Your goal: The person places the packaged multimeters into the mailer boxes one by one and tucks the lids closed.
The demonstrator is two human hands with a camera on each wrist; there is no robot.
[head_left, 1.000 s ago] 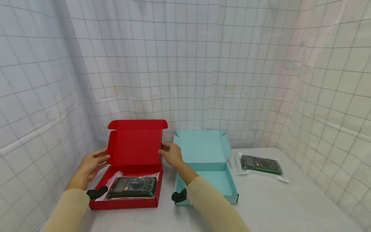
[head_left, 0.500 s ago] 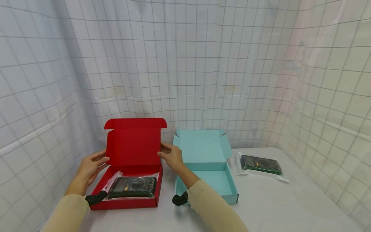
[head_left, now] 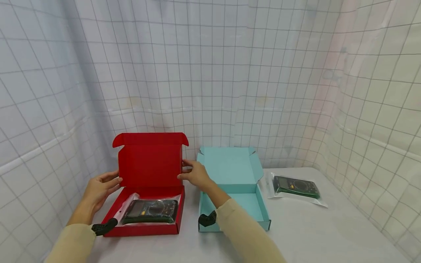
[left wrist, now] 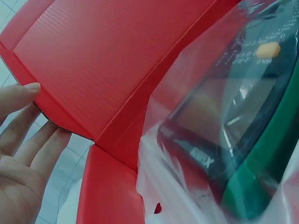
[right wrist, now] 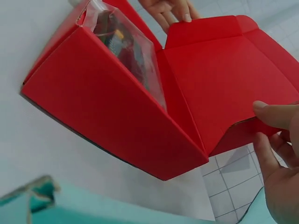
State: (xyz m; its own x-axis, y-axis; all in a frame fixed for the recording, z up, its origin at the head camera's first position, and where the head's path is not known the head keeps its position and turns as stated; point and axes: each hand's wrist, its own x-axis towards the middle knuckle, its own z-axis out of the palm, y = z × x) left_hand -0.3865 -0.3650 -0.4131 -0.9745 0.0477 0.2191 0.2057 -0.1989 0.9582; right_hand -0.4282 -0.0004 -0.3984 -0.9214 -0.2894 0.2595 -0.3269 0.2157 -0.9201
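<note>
A red cardboard box (head_left: 144,230) sits on the table at the left in the head view, its lid (head_left: 149,164) raised steeply at the back. Inside lies a black and green multimeter (head_left: 151,211) in a clear plastic bag. My left hand (head_left: 100,190) pinches the lid's left side flap, thumb (left wrist: 21,95) on the inner face and fingers behind. At the lid's right side flap, my right hand (head_left: 196,176) pinches the edge between thumb (right wrist: 275,114) and fingers. The lid's outer face is hidden in the head view.
A light-blue box (head_left: 245,201) stands open just right of the red one, partly under my right forearm. Farther right, another bagged multimeter (head_left: 296,186) lies on the white table (head_left: 312,233). A white gridded curtain (head_left: 217,73) encloses the back and sides.
The red lid has tipped up and forward a little, its front flap rising and shifting left. Both hands have moved slightly with it, still gripping the side flaps.
</note>
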